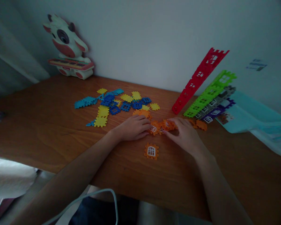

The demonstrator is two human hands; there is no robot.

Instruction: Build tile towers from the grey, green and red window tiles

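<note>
On the wooden table, my left hand (134, 127) has its curled fingertips on an orange interlocking window tile (154, 128). From the other side, my right hand (186, 134) pinches another orange tile (167, 125) between thumb and fingers. These tiles lie close together among several orange ones, and my fingers partly hide them; I cannot tell whether they are joined. Nearer to me, a single orange tile (151, 151) with a white arched window lies flat. More orange tiles (201, 125) sit just beyond my right hand, and others (141, 113) lie behind my left fingers.
Yellow tiles (101, 121), dark blue tiles (125, 106) and light blue tiles (85, 102) are scattered at the left. Long red (192, 84), green (210, 92), grey and purple strips lean at the right beside a pale blue tray (243, 120). A cow toy keyboard (71, 64) stands far left.
</note>
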